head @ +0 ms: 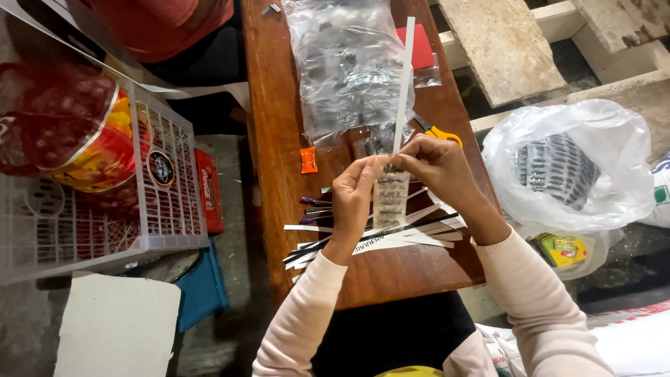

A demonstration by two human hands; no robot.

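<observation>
Left hand (354,190) and right hand (436,162) above the wooden surface (279,139), both pinching the top of a small clear packet (391,197); the right hand's fingers also pinch a long white strip (405,77) standing upright from the packet. Below the packet: loose strips (377,241). Behind it: a large clear bag (347,66), orange-handled scissors (438,131). Left of it: a white basket (98,209).

Narrow brown wooden table (279,139) over grey concrete floor (230,307). White plastic crate (167,202) left. Pale wooden pallet (502,49) upper right
</observation>
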